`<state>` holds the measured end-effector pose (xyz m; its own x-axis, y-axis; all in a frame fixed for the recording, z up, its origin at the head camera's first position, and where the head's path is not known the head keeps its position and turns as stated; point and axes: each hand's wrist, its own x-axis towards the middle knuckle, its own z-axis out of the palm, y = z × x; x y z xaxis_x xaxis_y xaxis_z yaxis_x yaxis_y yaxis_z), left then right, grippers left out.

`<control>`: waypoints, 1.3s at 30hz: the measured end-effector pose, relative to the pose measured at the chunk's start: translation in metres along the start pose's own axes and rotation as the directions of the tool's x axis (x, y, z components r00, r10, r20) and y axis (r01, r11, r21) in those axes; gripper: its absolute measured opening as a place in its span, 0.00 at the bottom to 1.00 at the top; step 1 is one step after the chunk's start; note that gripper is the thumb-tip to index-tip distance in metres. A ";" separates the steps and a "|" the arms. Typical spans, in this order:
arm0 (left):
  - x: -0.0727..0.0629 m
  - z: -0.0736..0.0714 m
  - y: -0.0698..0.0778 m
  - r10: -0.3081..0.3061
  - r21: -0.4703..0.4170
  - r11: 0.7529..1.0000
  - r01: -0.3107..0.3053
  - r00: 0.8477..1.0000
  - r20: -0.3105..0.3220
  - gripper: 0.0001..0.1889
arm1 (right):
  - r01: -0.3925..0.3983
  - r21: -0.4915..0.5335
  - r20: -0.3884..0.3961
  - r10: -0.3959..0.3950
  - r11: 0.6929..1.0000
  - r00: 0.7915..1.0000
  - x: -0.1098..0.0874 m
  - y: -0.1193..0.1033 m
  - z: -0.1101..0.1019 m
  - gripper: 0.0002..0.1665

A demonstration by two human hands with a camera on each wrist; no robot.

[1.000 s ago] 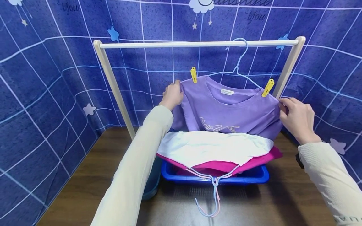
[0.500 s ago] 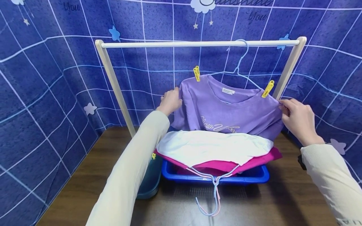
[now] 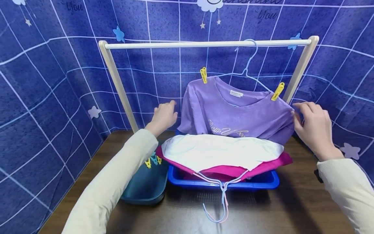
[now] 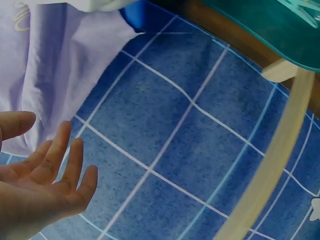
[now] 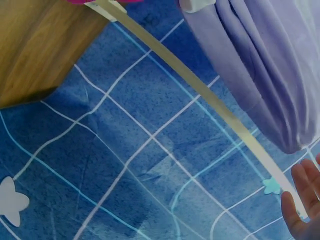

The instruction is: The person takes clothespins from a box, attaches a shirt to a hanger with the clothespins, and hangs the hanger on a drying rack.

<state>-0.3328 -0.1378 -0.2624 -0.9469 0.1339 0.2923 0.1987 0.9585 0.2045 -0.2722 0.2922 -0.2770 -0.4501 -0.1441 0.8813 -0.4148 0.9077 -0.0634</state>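
Note:
A purple T-shirt (image 3: pixel 239 113) hangs on a light blue hanger (image 3: pixel 247 65), hooked over the white rod (image 3: pixel 175 45). Two yellow clothespins grip its shoulders, a left clothespin (image 3: pixel 203 75) and a right clothespin (image 3: pixel 278 91). My left hand (image 3: pixel 163 116) is apart from the left sleeve, fingers loosely spread; the left wrist view shows nothing in the hand (image 4: pixel 50 175). By the right sleeve, my right hand (image 3: pixel 315 128) has relaxed fingers; in the right wrist view the hand (image 5: pixel 305 200) lies just off the purple cloth.
A white garment (image 3: pixel 219 149) on a hanger lies over a magenta garment (image 3: pixel 281 160), across a blue basket (image 3: pixel 222 185). Their hanger hooks (image 3: pixel 217 221) point toward me. At left, a teal bin (image 3: pixel 146 191) holds several clothespins (image 3: pixel 153 159). The rack's wooden posts (image 3: pixel 119 87) flank everything.
My left hand has let go of the left sleeve and moved left and down. My right hand has loosened from the right sleeve and shifted slightly right. The shirt hangs nearly as before.

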 end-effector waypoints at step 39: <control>-0.102 0.067 -0.087 -0.064 0.172 0.984 0.048 0.994 0.089 0.17 | 0.231 0.097 0.351 -0.250 0.968 0.902 -0.094 -0.033 0.025 0.21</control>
<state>-0.2705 -0.2181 -0.3728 -0.9764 0.0942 0.1944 0.1067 0.9928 0.0546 -0.2360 0.2659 -0.3699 -0.5798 -0.4957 0.6466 -0.5822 0.8073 0.0968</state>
